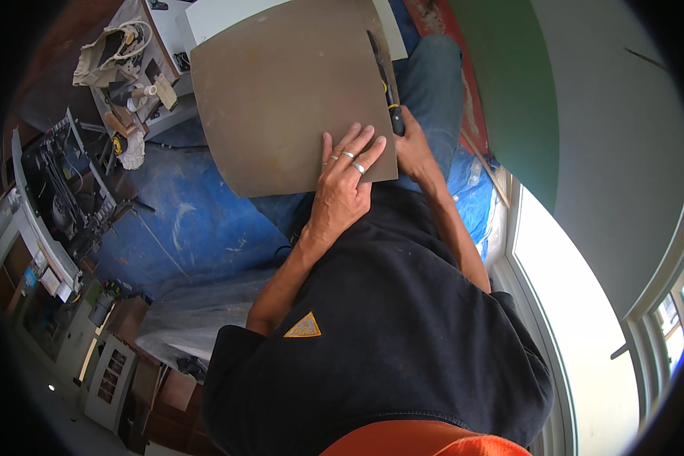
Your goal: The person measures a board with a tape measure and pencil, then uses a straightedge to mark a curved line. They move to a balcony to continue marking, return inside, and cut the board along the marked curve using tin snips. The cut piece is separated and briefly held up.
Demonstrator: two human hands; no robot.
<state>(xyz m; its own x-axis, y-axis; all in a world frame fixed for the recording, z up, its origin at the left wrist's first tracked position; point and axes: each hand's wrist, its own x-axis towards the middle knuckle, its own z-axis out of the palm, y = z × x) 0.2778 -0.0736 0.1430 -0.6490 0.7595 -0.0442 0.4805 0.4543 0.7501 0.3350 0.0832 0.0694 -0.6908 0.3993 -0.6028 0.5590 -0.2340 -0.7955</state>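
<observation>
A large brown sheet (281, 99) with slightly curved edges lies in front of me, over my lap and a white board or surface (213, 17). My left hand (346, 171), wearing rings, rests flat on the sheet's near right corner with its fingers spread. At the sheet's right edge, my right hand (416, 148) is closed around the handle of a long black tool with yellow trim (396, 118). The tool extends away from me along a dark slit near that edge. Its exact kind is hard to make out, and part of the handle is hidden by my fingers.
A blue tarp (175, 213) covers the floor. To the far left, a canvas bag (106, 57) and loose tools sit on a bench. An opened frame with cables (61, 182) stands at left. A green and grey wall (585, 114) and a bright window sill (570, 304) border the right.
</observation>
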